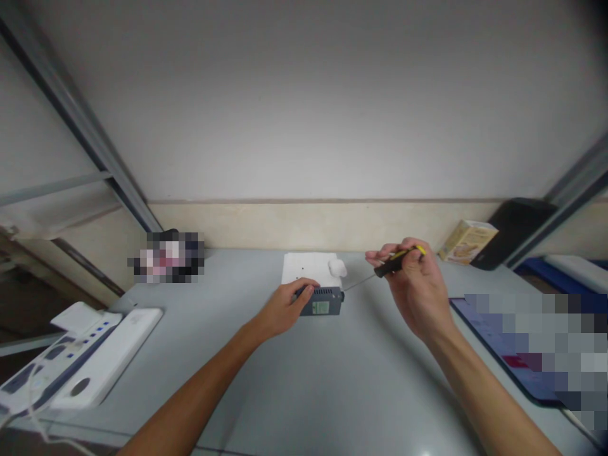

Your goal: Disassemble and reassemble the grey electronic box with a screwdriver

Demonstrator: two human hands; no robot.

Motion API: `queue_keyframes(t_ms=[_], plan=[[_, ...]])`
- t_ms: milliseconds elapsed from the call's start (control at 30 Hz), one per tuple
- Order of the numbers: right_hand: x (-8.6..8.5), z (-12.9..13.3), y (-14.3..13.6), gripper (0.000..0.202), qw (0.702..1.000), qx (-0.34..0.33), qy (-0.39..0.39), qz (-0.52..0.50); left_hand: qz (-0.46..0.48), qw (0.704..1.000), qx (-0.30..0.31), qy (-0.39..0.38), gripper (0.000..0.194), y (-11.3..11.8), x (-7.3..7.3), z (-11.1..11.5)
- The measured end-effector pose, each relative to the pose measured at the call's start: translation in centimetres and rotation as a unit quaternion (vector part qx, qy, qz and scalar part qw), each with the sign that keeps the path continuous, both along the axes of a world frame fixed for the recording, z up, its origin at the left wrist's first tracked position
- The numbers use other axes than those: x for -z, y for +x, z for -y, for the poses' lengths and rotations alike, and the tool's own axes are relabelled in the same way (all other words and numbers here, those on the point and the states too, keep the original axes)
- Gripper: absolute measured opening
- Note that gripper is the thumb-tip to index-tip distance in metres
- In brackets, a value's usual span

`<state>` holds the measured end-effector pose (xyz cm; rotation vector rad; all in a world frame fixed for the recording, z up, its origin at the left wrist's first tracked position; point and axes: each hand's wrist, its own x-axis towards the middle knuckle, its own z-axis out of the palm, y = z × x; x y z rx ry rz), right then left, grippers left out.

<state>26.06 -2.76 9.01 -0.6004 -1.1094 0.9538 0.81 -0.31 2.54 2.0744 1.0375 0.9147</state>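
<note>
A dark grey box [327,303] with a vented top edge and a pale green label stands on the grey table [304,386]. My left hand [285,307] grips its left end, thumb in front. In my right hand [418,285] is a screwdriver [392,263] with a black and yellow handle. Its thin shaft slants down to the left and its tip is at the box's right end; whether it sits in a screw is too small to tell. Behind the box lie a white sheet [311,266] with small dark specks and a small white object [337,268].
On the left are a white power strip [71,354] and a white flat device [114,358] with cables. A yellow carton [468,242] and a black case [515,231] stand back right. A blurred-out tablet-like item [503,348] lies at right. The wall borders the table's back.
</note>
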Motion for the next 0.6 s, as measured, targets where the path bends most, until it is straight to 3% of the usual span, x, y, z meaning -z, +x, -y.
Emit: queue_keyframes(t_ms=[200, 267, 600], plan=[[0.6, 0.1, -0.9, 0.016, 1.0, -0.022, -0.013, -0.006, -0.055, 0.975, -0.016, 0.213, 0.027, 1.1, -0.4, 0.9], [0.7, 0.0, -1.1, 0.016, 1.0, -0.026, -0.016, -0.002, -0.068, 0.965, -0.019, 0.253, 0.027, 1.6, -0.6, 1.3], [0.5, 0.2, -1.5, 0.015, 0.999, 0.002, 0.003, 0.046, -0.097, 0.962, -0.01, 0.256, 0.02, 2.7, -0.6, 1.6]])
